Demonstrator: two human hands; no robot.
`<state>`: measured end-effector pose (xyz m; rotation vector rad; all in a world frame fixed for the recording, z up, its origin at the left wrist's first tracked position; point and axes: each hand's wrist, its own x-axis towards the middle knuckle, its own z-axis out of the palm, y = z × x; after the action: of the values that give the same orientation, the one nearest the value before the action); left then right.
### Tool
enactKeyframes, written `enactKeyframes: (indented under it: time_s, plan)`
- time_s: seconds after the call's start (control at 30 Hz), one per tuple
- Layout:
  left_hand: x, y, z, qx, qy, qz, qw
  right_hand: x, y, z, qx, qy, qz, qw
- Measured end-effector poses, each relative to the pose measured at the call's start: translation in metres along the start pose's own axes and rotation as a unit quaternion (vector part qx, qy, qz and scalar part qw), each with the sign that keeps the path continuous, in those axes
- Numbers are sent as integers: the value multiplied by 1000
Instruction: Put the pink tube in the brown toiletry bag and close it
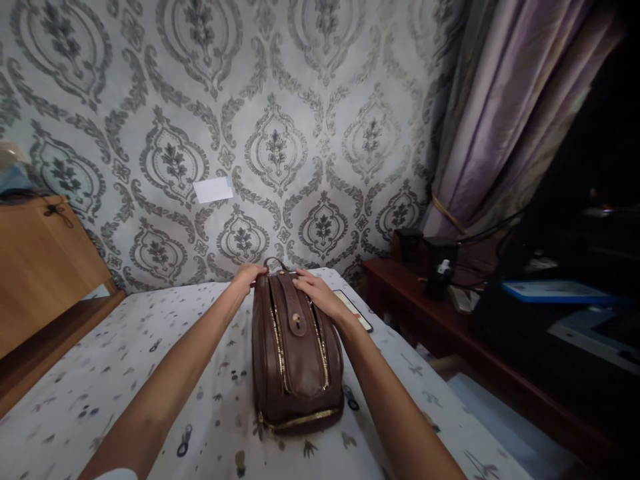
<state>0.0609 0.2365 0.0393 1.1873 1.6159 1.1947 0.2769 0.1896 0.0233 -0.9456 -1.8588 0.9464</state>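
Note:
A brown leather bag (295,360) with gold zippers and a strap with a snap stands on a white printed bedsheet (100,387). My left hand (249,275) grips the bag's far left top corner. My right hand (316,290) lies on the far right top of the bag, fingers reaching the strap near the small handle loop (275,261). Both forearms stretch out on either side of the bag.
A phone (356,311) lies on the sheet just right of my right wrist. A wooden headboard (40,267) stands at the left. At the right, a dark red shelf (430,313) holds small black items. Patterned wallpaper and a purple curtain (505,113) lie behind.

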Motion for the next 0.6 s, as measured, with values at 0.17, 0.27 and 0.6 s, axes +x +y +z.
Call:
enactKeyframes:
  time_s: [0.17,0.27,0.6]
  plan:
    - [-1,-1,-1,-10,0,7,1000,1,1,0,-1,1,2,1000]
    - [-1,-2,-1,-16,-1,9,1000,1,2,0,-1,1,2,1000]
    - [-8,-1,-3,-32,-5,24,999,2,2,0,5,1,-1,1000]
